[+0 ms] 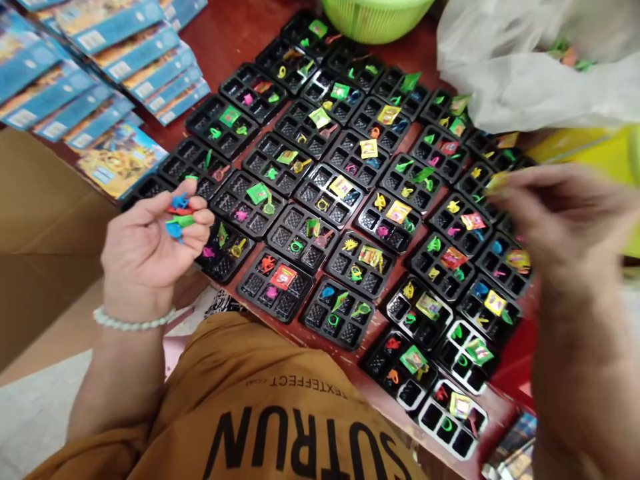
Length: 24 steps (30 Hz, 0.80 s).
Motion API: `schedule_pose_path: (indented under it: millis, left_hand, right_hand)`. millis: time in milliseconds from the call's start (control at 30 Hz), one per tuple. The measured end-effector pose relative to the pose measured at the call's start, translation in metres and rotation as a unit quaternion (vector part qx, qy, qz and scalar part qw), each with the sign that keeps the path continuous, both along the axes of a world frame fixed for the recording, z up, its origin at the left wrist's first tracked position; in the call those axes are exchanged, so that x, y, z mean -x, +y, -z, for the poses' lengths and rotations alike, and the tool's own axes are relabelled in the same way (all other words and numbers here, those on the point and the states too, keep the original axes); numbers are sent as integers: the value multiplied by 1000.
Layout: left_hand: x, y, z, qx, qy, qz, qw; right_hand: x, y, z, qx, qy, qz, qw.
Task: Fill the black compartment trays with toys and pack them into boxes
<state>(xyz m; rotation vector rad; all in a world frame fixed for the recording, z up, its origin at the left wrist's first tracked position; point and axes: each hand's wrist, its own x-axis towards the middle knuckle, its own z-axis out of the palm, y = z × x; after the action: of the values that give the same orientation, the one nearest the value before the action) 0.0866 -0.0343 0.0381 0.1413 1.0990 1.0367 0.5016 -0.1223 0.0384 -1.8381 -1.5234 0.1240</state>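
My left hand [145, 247], palm up with curled fingers, cradles several small plastic toys [181, 219] in blue, green and red. It is at the left edge of the black compartment trays [249, 198]. Over the trays on the right, my right hand [565, 207] pinches a small yellow piece [497, 181]; motion blurs it, so its exact kind is unclear. Below both hands, the trays hold little coloured toys and shiny packets, such as a red packet [283, 277] and a yellow packet [369, 148].
Blue printed boxes [150, 70] are stacked at the upper left of the red table [240, 33]. A green basket [377, 20] stands at the back. A whitish plastic bag [505, 80] with small toys inside lies at upper right, above a yellow container [575, 150]. Cardboard [40, 227] is at left.
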Motion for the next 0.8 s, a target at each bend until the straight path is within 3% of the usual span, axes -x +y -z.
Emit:
schedule_pose_path:
  millis: [100, 167, 233, 300, 433, 633, 800]
  left_hand:
    - [-7, -3, 4, 24, -26, 27, 999]
    - [-9, -7, 7, 33, -36, 55, 997]
    - [-10, -11, 11, 31, -46, 86, 995]
    - [-10, -15, 14, 30, -61, 112, 991]
    - [-9, -21, 18, 42, -63, 114, 991]
    - [-7, -23, 25, 38, -58, 81, 994]
    - [-16, -31, 29, 46, -93, 132, 986]
  right_hand:
    - [74, -16, 27, -3, -29, -280, 960]
    - [121, -25, 44, 9, -51, -379, 924]
    - [153, -30, 57, 17, -90, -428, 899]
    - [168, -32, 65, 37, -129, -448, 884]
    - [170, -27, 68, 75, -140, -463, 872]
    - [167, -25, 54, 21, -24, -409, 912]
    - [181, -22, 40, 12, 16, -342, 940]
